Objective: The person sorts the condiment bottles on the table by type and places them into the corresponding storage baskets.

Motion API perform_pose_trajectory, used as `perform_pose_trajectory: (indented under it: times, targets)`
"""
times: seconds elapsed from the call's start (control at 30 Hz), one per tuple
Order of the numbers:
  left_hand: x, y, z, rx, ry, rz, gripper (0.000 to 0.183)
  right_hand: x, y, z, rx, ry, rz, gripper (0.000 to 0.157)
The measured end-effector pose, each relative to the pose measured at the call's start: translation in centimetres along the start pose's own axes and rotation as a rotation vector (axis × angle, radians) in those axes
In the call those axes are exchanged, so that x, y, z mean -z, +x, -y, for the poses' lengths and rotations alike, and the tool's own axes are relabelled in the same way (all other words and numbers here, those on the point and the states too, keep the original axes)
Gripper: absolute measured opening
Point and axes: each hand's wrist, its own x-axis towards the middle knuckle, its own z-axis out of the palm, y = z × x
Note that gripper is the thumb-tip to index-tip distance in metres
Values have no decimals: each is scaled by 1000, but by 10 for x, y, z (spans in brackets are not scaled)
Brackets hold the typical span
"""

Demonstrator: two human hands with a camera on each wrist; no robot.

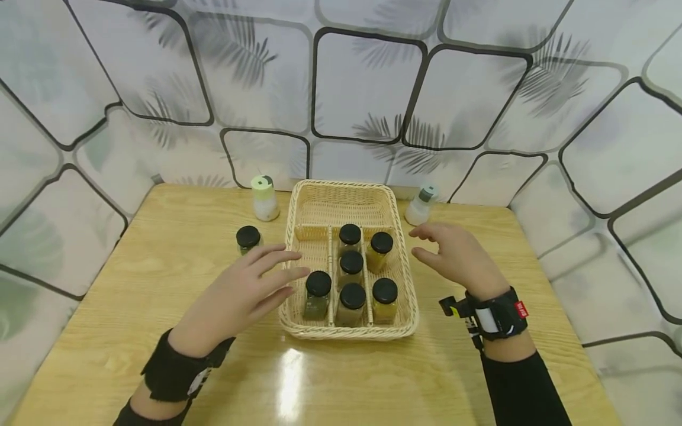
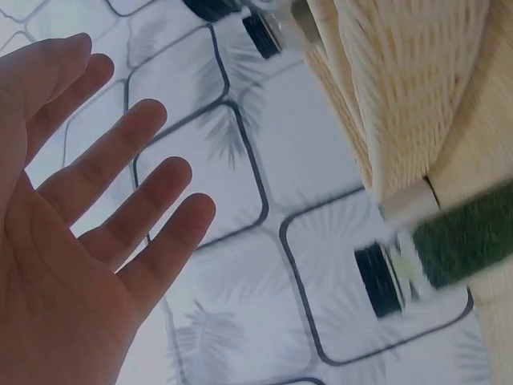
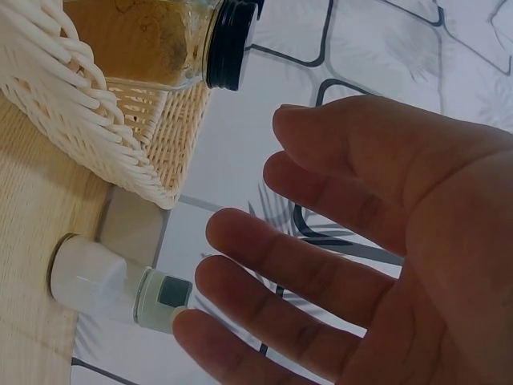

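Note:
A woven basket [image 1: 348, 333] with dividers stands mid-table, holding several black-lidded glass jars. One jar with dark green contents [image 1: 317, 299] is in the left compartment. The middle compartment bears a row of jars [image 1: 351, 299] with brownish contents, and the right one has two with yellow contents [image 1: 385, 296]. Over the basket's left rim hovers my left hand [image 1: 240, 296], fingers spread and holding nothing. My right hand [image 1: 458, 254], fingers loosely bent, is empty in the air beside the right rim. Outside the basket, a green-filled jar [image 2: 473, 233] stands on the left, partly hidden by my left hand in the head view.
Behind the jar at left is a white shaker with a yellow-green top [image 1: 264, 201]. Another white shaker with a grey-green top [image 1: 421, 206] stands at the basket's right rear. The wooden table [image 1: 160, 266] ends at a patterned cloth wall [image 1: 367, 89] on the back and sides.

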Motion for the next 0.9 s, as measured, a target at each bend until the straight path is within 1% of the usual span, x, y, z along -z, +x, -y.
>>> perform_pose_trajectory:
  times: [0.13, 0.2, 0.3, 0.4, 0.53, 0.67, 0.9]
  targets:
    - [12, -8, 10, 2, 32, -14, 30, -1, 1, 0, -9, 7, 12, 34]
    - [18, -11, 16, 4, 51, -23, 31, -1, 1, 0, -16, 8, 16, 34]
    - [26, -15, 24, 32, 89, -35, 35, -2, 1, 0, -23, 9, 24, 34]
    - [36, -17, 30, 67, 122, -54, 32, -3, 2, -1, -27, 5, 33, 35]
    - [46, -16, 39, 91, 149, -51, 43, -2, 1, -2, -37, 3, 37, 35]
    - [49, -18, 47, 132, 171, -10, 43, -4, 0, -2, -37, 1, 36, 34]
    - [44, -17, 63, 177, 171, 60, 41, -5, -3, -4, -40, 1, 43, 33]
